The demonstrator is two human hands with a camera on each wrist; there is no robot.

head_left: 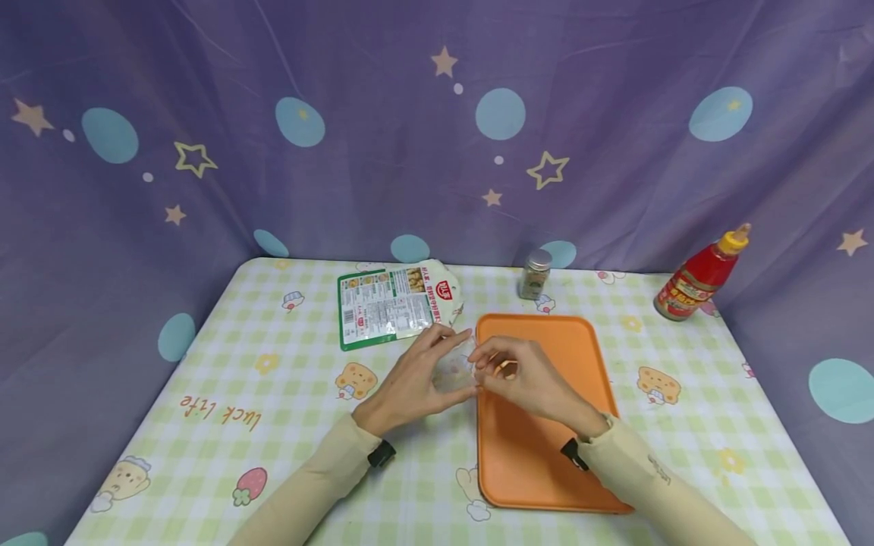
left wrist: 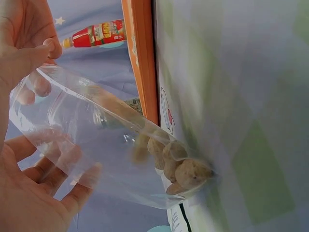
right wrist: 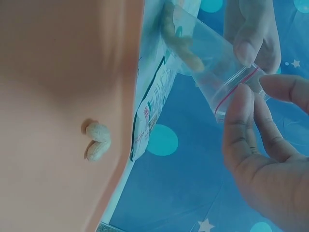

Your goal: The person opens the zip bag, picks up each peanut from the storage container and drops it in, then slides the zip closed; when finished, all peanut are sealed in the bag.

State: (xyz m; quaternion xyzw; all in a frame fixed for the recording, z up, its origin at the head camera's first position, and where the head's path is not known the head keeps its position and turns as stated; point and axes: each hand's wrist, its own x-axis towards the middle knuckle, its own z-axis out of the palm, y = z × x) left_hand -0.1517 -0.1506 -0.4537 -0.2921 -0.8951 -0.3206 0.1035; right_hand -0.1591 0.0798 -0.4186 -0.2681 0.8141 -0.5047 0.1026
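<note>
A clear zip bag [left wrist: 111, 140] with a red seal line hangs between both hands, several unshelled peanuts [left wrist: 188, 171] gathered in its lower end. My left hand [head_left: 416, 379] holds the bag near its mouth, with thumb and fingers at opposite sides. Against the seal, the right hand [head_left: 522, 375] pinches the mouth between thumb and fingertips. Both hands meet over the left edge of an orange tray [head_left: 532, 455]. On that tray lies one peanut [right wrist: 99, 141], mostly hidden behind the right hand in the head view.
A white and green printed pouch [head_left: 389, 303] lies flat behind the left hand. Beyond the tray stands a small glass shaker jar [head_left: 535, 277] with a grey lid. A red sauce bottle [head_left: 696, 280] with a yellow cap stands at the back right of the checked tablecloth [head_left: 273, 470].
</note>
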